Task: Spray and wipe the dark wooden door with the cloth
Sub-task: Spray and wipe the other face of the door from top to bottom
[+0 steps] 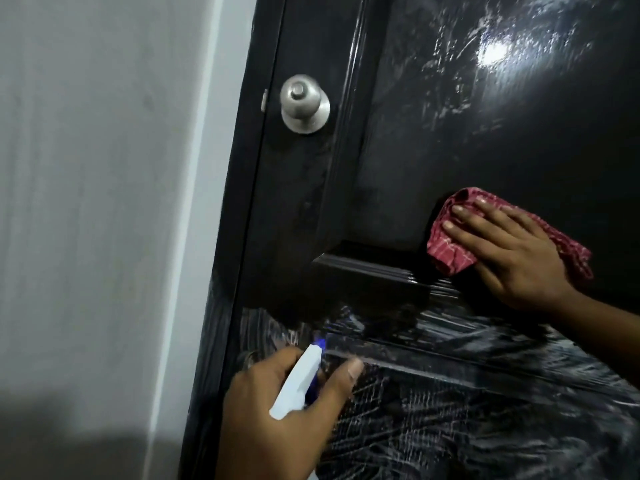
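Note:
The dark wooden door (398, 161) fills the right of the view, glossy and streaked with wet marks. My right hand (512, 251) lies flat with straight fingers on a red checked cloth (446, 244), pressing it against the door's recessed panel near its lower moulding. Lower down, my left hand (277, 410) grips a white spray bottle head (298, 379), its blue-tipped nozzle pointing at the door's lower section. The bottle's body is hidden below the frame.
A round silver door knob (304, 103) sits at the door's left edge, above both hands. A pale grey wall (97, 202) runs along the left. A raised moulding (367, 268) divides the door's upper and lower panels.

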